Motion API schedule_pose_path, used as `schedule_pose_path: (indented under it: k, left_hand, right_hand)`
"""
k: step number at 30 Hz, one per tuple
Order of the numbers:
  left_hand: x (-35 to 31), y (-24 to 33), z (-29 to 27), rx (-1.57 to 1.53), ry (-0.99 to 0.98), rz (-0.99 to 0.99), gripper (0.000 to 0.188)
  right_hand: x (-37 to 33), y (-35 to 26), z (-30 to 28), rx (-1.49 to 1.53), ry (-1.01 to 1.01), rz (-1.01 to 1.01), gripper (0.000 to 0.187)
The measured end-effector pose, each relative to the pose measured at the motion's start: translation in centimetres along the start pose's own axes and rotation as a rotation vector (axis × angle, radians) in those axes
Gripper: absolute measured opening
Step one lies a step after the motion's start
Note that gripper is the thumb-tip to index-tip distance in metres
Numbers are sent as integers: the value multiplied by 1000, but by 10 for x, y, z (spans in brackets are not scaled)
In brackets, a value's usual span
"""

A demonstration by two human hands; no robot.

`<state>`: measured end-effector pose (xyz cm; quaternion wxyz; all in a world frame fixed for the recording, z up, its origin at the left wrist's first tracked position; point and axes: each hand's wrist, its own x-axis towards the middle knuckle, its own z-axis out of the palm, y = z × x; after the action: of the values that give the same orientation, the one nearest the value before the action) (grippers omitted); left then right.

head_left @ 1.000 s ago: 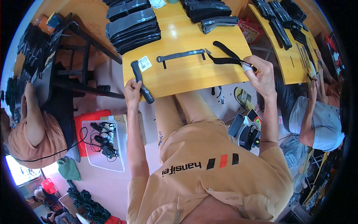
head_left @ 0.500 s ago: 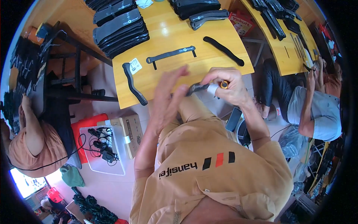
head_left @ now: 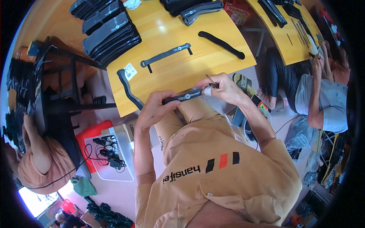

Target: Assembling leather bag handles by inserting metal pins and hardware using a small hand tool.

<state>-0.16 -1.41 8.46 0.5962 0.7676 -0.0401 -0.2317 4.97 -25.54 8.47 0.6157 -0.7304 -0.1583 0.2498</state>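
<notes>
Between my two hands stretches a black strap (head_left: pixel 184 97) with pale printing, held just off the table's near edge, above my lap. My left hand (head_left: pixel 156 108) is closed around its left end. At the other end, my right hand (head_left: pixel 226 89) pinches the strap and also keeps a small pointed tool (head_left: pixel 210 79) in its fingers; its handle is mostly hidden. One right finger has a white wrap (head_left: pixel 207 91). On the table lie a printed strap with two short tabs (head_left: pixel 165 56), a plain black strap (head_left: pixel 222 45), and a bent strap (head_left: pixel 127 88) beside a white label (head_left: pixel 130 71).
Piles of black straps (head_left: pixel 113 38) and more straps (head_left: pixel 201 12) occupy the far side of the yellow table (head_left: pixel 175 78). Co-workers sit at left (head_left: pixel 45 159) and right (head_left: pixel 323 98). A clear bin of cables (head_left: pixel 127 163) stands on the floor at left.
My left hand has come down from a blurred, raised position and closed on the strap's left end. The strap now lies straight between both hands, its printing visible. The tool has turned in my right hand.
</notes>
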Motion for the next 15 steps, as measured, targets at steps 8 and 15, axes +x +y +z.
schedule_pose_path:
  k: [8,15]
  left_hand:
    - [12,-1,-2,-56,37,-1,16]
    - [23,-4,-6,-65,61,10,15]
  right_hand:
    - [9,-2,-4,187,0,116,17]
    - [19,6,5,213,126,176,17]
